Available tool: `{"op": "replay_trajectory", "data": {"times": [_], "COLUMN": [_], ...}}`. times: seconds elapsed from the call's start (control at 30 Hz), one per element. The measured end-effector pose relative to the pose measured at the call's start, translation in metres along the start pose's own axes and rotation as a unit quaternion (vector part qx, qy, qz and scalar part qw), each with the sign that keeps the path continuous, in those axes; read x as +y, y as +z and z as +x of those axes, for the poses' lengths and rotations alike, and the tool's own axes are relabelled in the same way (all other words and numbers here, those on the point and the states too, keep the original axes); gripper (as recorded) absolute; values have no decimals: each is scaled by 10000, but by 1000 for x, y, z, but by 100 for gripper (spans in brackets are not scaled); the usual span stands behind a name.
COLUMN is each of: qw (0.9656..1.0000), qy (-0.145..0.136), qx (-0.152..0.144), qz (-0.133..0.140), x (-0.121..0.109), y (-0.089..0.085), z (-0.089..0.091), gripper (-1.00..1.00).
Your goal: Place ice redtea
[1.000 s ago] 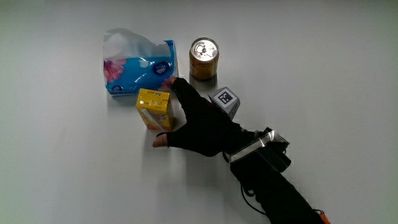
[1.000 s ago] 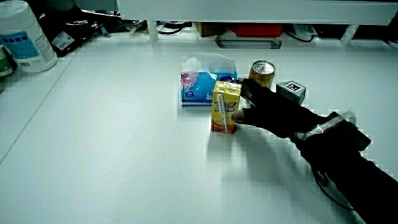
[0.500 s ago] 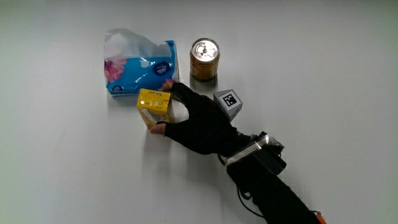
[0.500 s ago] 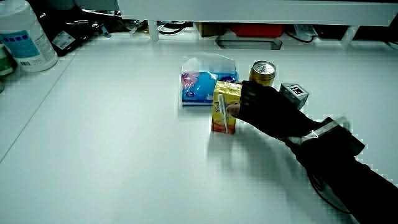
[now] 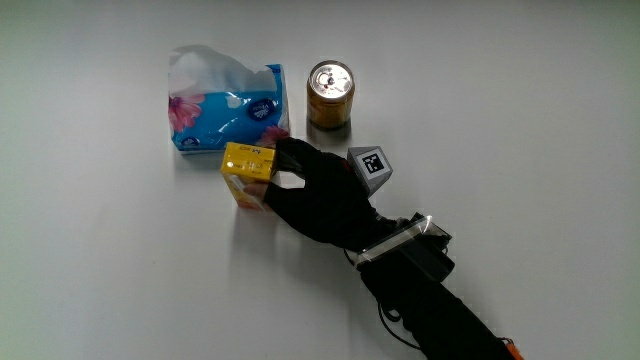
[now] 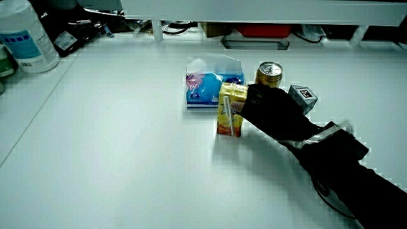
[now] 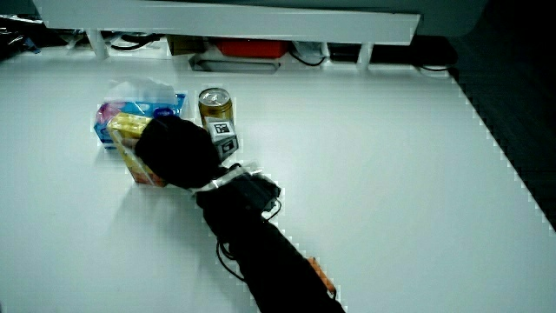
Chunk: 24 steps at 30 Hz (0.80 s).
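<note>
The ice red tea is a small yellow carton [image 5: 246, 172] standing upright on the white table, close to a blue tissue pack [image 5: 220, 110] and nearer to the person than it. The gloved hand [image 5: 310, 195] is against the carton, thumb and fingers curled around its sides. The patterned cube [image 5: 368, 163] sits on the hand's back. In both side views the carton [image 6: 229, 114] [image 7: 139, 161] rests on the table with the hand [image 6: 270, 111] [image 7: 174, 152] wrapped on it; a white straw shows on its face.
A gold can [image 5: 328, 92] stands upright beside the tissue pack [image 6: 206, 86], just past the hand. A large white bottle [image 6: 25, 38] stands at the table's edge. A low partition [image 6: 254, 9] with clutter under it runs along the table's end.
The hand has slid closer to the carton, and its thumb and fingers have curled in around it. The carton, can and tissue pack have stayed in place.
</note>
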Motion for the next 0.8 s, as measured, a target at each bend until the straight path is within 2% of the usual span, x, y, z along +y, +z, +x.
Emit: {"op": "replay_trajectory", "data": {"times": [0.1,0.17,0.23,0.33,0.43,0.47,0.6,0.63,0.67,0.7,0.77,0.8], "qw": [10000,9999,9997,9997,9993,9997,9998,9997,9988,9988,9975,9976], "qy": [78,77,113,126,112,109,29,88,416,399,552,182], "qx": [6,85,211,219,366,202,39,-4,-120,-121,-246,-392], "qz": [0,-3,-38,-10,21,56,211,242,223,251,362,535], "x": [0,-2,-5,-13,-26,-31,-52,-58,-63,-69,-81,-88], "y": [2,4,7,16,25,30,45,49,55,58,68,76], "z": [0,-6,-13,-27,-46,-48,-67,-69,-74,-80,-83,-76], "gripper": [-100,-100,-100,-100,-100,-100,-100,-100,-100,-100,-100,-100]}}
